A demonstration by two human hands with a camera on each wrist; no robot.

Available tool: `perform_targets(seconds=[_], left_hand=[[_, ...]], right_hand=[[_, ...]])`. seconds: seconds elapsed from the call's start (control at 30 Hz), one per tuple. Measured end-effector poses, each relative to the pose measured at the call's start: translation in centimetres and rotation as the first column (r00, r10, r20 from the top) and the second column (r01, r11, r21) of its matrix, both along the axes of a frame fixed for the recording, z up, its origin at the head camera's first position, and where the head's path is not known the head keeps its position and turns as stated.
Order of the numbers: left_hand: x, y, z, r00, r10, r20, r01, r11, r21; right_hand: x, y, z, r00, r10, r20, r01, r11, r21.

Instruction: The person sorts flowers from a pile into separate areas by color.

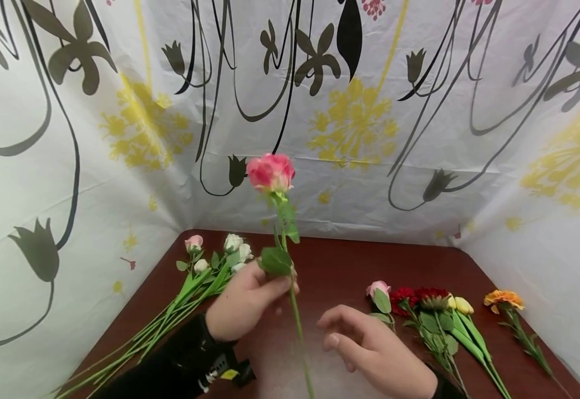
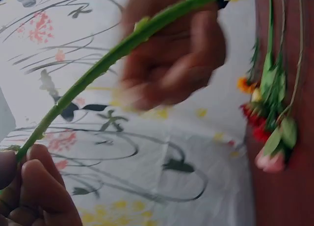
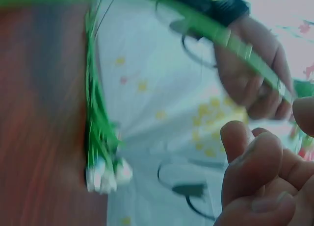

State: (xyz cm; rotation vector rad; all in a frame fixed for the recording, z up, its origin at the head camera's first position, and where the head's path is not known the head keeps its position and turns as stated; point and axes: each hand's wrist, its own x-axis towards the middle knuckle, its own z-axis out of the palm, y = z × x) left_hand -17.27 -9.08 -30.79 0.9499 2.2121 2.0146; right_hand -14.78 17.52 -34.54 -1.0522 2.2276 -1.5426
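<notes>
A pink rose [image 1: 271,173] with green leaves stands nearly upright in the head view. My left hand [image 1: 245,302] pinches its stem just below a leaf; in the left wrist view the thumb and fingers close on the thorny green stem [image 2: 93,71]. To the right of that stem, apart from it, my right hand [image 1: 370,352] hovers with loosely bent fingers and holds nothing. The right wrist view shows the right hand [image 3: 265,182] near the stem, blurred, with the left hand [image 3: 255,64] behind.
On the dark red table [image 1: 330,266], white roses [image 1: 233,243] and one pink rose [image 1: 193,243] lie at left. Right are a pale pink rose [image 1: 378,289], red flowers [image 1: 402,300], yellow tulips [image 1: 462,305] and an orange flower [image 1: 503,299]. A patterned sheet [image 1: 250,213] surrounds the table.
</notes>
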Motion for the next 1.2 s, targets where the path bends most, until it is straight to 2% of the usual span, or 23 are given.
perform_targets(seconds=[0.17, 0.27, 0.37, 0.47, 0.57, 0.67, 0.77, 0.9, 1.0, 1.2], left_hand=[[0.2, 1.7, -2.7, 0.989, -0.106, 0.1, 0.096, 0.99, 0.099], [0.2, 2.2, -3.7, 0.979, -0.142, 0.143, 0.124, 0.984, 0.128], [0.2, 2.4, -4.3, 0.973, -0.164, 0.163, 0.145, 0.982, 0.119], [0.1, 2.5, -4.7, 0.973, -0.145, 0.179, 0.138, 0.989, 0.051], [-0.2, 2.3, -5.2, 0.976, -0.096, 0.198, 0.105, 0.994, -0.035], [-0.6, 1.9, -5.9, 0.978, -0.035, 0.205, 0.056, 0.994, -0.098], [-1.0, 1.3, -6.6, 0.982, 0.021, 0.188, 0.008, 0.988, -0.156], [-1.4, 0.2, -7.6, 0.983, 0.08, 0.167, -0.039, 0.971, -0.234], [-1.6, -0.7, -8.3, 0.98, 0.1, 0.172, -0.049, 0.96, -0.277], [-2.1, -2.4, -9.1, 0.974, 0.115, 0.195, -0.052, 0.952, -0.302]], right_hand=[[0.3, -1.0, -0.1, 0.99, 0.104, 0.099, -0.101, 0.994, -0.036], [0.5, -1.1, -0.1, 0.981, 0.109, 0.163, -0.11, 0.994, -0.002], [0.8, -0.8, -0.1, 0.978, 0.08, 0.192, -0.09, 0.995, 0.041], [0.9, 0.0, -0.1, 0.977, 0.047, 0.206, -0.066, 0.994, 0.087], [0.8, 1.2, -0.4, 0.969, -0.006, 0.246, -0.028, 0.991, 0.134], [0.4, 2.8, -0.9, 0.96, -0.081, 0.268, 0.027, 0.979, 0.202], [-0.2, 4.7, -1.7, 0.958, -0.148, 0.246, 0.077, 0.958, 0.277], [-0.8, 6.9, -2.7, 0.954, -0.24, 0.181, 0.15, 0.902, 0.406], [-1.1, 8.3, -3.7, 0.937, -0.325, 0.127, 0.221, 0.833, 0.507], [-2.0, 10.5, -6.2, 0.88, -0.474, 0.037, 0.338, 0.678, 0.653]])
